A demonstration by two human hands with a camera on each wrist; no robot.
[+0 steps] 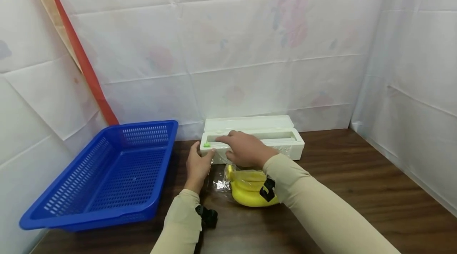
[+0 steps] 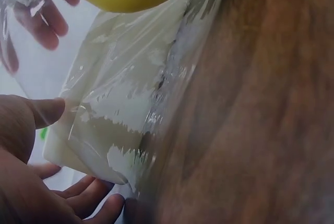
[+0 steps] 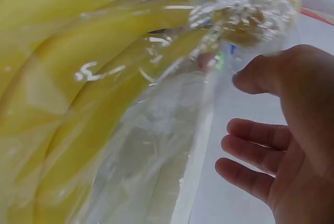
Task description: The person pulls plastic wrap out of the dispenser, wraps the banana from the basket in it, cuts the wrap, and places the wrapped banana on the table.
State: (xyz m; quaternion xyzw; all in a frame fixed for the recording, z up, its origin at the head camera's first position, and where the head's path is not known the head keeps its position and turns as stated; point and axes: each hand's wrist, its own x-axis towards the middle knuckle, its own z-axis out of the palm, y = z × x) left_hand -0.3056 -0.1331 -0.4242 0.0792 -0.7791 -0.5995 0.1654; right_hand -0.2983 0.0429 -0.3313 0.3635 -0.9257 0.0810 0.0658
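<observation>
A white cling film dispenser (image 1: 297,151) stands at the back of the table with its lid raised. My left hand (image 1: 198,166) holds the dispenser's left end, with the thumb on the edge and fingers around the end in the left wrist view. Close to the green slide cutter (image 1: 206,144), my right hand (image 1: 246,151) hovers over the film edge, index finger extended and the others loosely bent. Clear cling film (image 2: 120,104) runs from the dispenser over a bunch of yellow bananas (image 1: 250,197). The right forearm partly hides the bananas in the head view.
A blue plastic basket (image 1: 157,190) with slotted sides stands on the left of the brown wooden table (image 1: 335,166). Pale patterned sheeting (image 1: 242,39) covers the walls behind and at the sides. A red strip (image 1: 89,75) runs down the back left corner.
</observation>
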